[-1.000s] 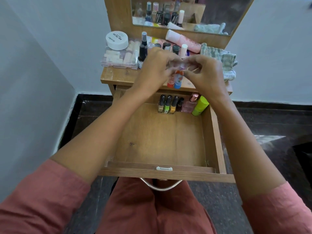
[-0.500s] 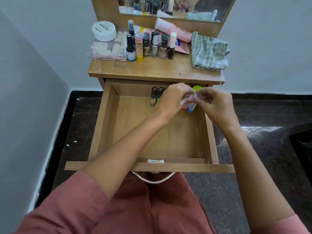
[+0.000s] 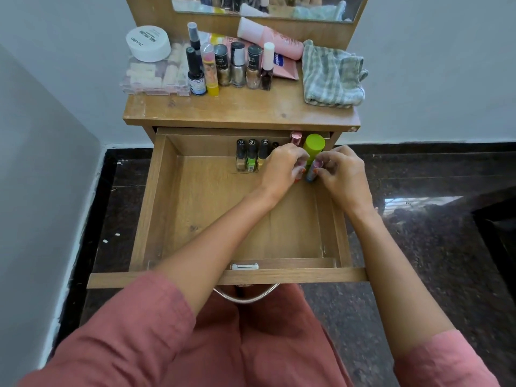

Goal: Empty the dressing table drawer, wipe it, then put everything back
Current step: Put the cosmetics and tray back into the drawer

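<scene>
Dark stone flooring (image 3: 418, 233) and pale walls are seen around a wooden dressing table. Its drawer (image 3: 148, 208) is pulled fully out over a lap clothed in pink, and both hands are held at the drawer's far right corner. The left hand (image 3: 282, 169) has its grip curled over a small reddish tube (image 3: 298, 177), most of which is hidden by the fingers. The right hand (image 3: 343, 174) has its grip pinching a small blue-ended tube (image 3: 310, 174) by the upper part. The two tubes are held upright, just beside each other; whether they touch the drawer floor cannot be told.

Behind them, against the back wall of the drawer, a green-capped bottle (image 3: 314, 146) and a pink-capped bottle (image 3: 296, 136) are stood. To the left, three nail polish bottles (image 3: 252, 157) are lined up side by side. A small metal lock (image 3: 244, 266) is set in the front wall, and a curved metal handle (image 3: 245, 298) hangs below it.

On the worktop (image 3: 240, 113) above, a row of small bottles (image 3: 237, 65) is stood near the back. A clear plastic box (image 3: 150, 79) lies at the left with a round white tub (image 3: 148, 43) on top. A pink tube (image 3: 270, 37) lies behind the row, and a checked cloth (image 3: 332, 76) is bunched at the right, below the mirror (image 3: 268, 7).
</scene>
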A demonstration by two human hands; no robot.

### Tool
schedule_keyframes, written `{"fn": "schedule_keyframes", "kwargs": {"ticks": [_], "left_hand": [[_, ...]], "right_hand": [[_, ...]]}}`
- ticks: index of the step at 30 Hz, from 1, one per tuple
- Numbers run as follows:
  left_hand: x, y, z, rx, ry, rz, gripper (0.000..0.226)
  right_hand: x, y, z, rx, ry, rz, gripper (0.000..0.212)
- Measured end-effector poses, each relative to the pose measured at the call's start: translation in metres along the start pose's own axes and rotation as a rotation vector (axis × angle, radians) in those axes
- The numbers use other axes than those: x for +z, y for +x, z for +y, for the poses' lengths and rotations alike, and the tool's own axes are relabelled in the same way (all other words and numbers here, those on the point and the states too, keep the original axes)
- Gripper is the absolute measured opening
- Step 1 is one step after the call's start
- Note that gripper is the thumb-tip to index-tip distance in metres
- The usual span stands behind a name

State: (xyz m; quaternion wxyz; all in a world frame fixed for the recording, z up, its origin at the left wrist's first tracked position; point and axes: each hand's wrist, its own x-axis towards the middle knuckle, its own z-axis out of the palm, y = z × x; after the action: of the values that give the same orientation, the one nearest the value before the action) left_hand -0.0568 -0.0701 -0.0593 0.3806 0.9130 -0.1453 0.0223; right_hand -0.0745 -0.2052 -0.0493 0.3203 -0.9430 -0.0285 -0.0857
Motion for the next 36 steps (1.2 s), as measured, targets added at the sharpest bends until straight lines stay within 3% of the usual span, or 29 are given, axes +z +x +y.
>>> {"fn": "schedule_keyframes", "kwargs": {"ticks": [28,36], "left_hand": [[0.004,0.0,0.007,0.024,-0.094,0.05,0.023],[-0.027,-0.004,0.007,0.087,-0.09,0.162,0.021]], "right_hand": [[0.006,-0.001,0.001,0.04,-0.056,0.033,0.022],[-0.006,0.006,-0.025,0.005,0.025,0.094,0.023]]}}
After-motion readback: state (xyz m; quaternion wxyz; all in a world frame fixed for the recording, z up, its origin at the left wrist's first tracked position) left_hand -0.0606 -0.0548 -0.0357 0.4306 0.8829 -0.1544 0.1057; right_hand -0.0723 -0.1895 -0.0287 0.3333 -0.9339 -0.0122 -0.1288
